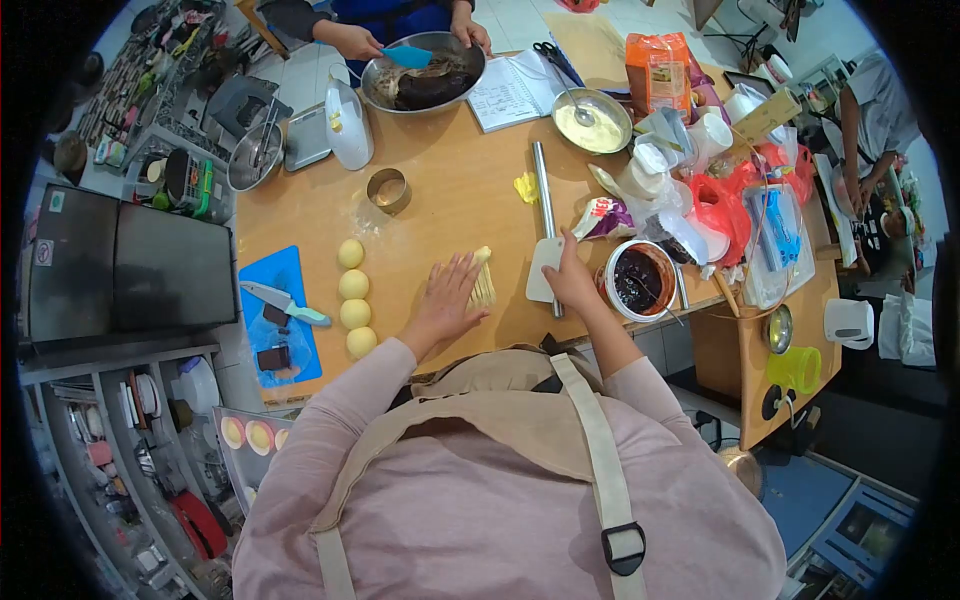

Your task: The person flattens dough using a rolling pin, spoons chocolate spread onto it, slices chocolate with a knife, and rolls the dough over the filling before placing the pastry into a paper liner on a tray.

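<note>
My left hand [447, 297] lies flat with its fingers stretched out, at the left edge of a small piece of pale dough [483, 282] scored with lengthwise cuts. My right hand [572, 280] is closed around a white dough scraper [541, 272], whose flat blade lies over the lower part of a long metal rolling pin [544, 190]. To the left of my left hand, several round yellow dough balls [354, 284] stand in a column. Just right of my right hand is a white tub [652, 252] of dark filling with a spoon in it.
A blue cutting board [306, 345] with a knife [272, 297] lies at the left edge. A metal ring [388, 191] stands mid-table. Across, a co-worker's hands hold a mixing bowl [376, 92] and blue spatula [408, 56]. Bags and a bowl of yellow filling [600, 130] crowd the right.
</note>
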`<action>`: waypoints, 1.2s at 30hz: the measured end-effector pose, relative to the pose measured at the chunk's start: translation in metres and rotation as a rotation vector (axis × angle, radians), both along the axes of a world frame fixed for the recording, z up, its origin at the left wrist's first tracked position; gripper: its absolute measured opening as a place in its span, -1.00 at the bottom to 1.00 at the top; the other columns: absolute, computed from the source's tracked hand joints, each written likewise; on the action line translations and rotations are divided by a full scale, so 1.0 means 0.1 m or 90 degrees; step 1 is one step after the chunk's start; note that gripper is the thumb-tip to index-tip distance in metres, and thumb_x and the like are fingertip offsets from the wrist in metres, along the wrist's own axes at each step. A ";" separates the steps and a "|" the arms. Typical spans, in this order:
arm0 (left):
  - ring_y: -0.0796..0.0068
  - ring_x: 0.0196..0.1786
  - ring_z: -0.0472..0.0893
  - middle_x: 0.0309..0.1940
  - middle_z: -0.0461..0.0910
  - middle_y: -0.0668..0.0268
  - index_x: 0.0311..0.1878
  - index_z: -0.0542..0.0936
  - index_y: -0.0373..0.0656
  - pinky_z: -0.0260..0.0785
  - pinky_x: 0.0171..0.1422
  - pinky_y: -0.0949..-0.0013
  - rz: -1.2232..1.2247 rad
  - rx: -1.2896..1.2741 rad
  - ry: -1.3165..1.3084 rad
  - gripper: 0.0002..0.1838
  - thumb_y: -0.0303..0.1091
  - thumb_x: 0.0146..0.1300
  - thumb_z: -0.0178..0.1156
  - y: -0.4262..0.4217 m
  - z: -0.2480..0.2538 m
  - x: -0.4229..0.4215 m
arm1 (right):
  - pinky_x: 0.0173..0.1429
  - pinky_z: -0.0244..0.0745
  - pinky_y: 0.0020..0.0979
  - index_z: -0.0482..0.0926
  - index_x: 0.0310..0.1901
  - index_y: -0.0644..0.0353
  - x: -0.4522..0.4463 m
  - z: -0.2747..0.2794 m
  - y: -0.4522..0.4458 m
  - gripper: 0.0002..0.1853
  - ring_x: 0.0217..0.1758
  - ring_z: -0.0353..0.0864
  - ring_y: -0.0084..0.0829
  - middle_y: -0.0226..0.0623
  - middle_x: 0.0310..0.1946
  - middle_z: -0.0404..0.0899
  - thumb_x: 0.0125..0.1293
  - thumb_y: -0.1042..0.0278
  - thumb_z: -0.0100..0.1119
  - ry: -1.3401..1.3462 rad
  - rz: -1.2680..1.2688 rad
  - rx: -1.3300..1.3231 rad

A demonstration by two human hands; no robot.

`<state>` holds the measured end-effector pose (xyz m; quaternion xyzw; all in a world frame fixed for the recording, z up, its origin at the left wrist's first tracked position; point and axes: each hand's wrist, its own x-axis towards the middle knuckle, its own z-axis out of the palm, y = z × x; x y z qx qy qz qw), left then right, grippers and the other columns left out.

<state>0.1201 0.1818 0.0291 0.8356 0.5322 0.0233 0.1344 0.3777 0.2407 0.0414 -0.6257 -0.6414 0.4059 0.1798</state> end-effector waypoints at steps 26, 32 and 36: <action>0.07 0.33 0.38 0.30 0.38 0.04 0.35 0.29 -0.28 0.18 0.41 0.09 0.044 0.018 -0.218 -0.40 -0.39 0.26 0.19 0.04 -0.41 -0.28 | 0.53 0.08 -0.14 0.20 0.40 0.26 -0.79 -0.61 0.03 -0.36 0.50 0.16 -0.06 -0.06 0.41 0.22 0.35 0.22 0.12 -0.114 0.505 0.276; 0.06 0.34 0.38 0.28 0.41 0.06 0.31 0.36 -0.22 0.16 0.45 0.07 0.145 0.126 -0.269 -0.42 -0.32 0.23 0.23 -0.14 -0.16 -0.14 | 0.52 0.10 -0.13 0.24 0.38 0.24 -0.64 -0.34 -0.19 -0.35 0.48 0.20 -0.12 -0.06 0.40 0.23 0.31 0.22 0.19 -0.019 0.382 0.355; 0.07 0.36 0.36 0.30 0.40 0.08 0.32 0.36 -0.21 0.18 0.43 0.05 0.094 0.088 -0.240 -0.37 -0.34 0.18 0.28 0.01 -0.28 -0.15 | 0.50 0.15 -0.13 0.26 0.36 0.21 -0.79 -0.45 -0.11 -0.31 0.46 0.22 -0.09 -0.06 0.38 0.25 0.21 0.28 0.28 -0.092 0.370 0.311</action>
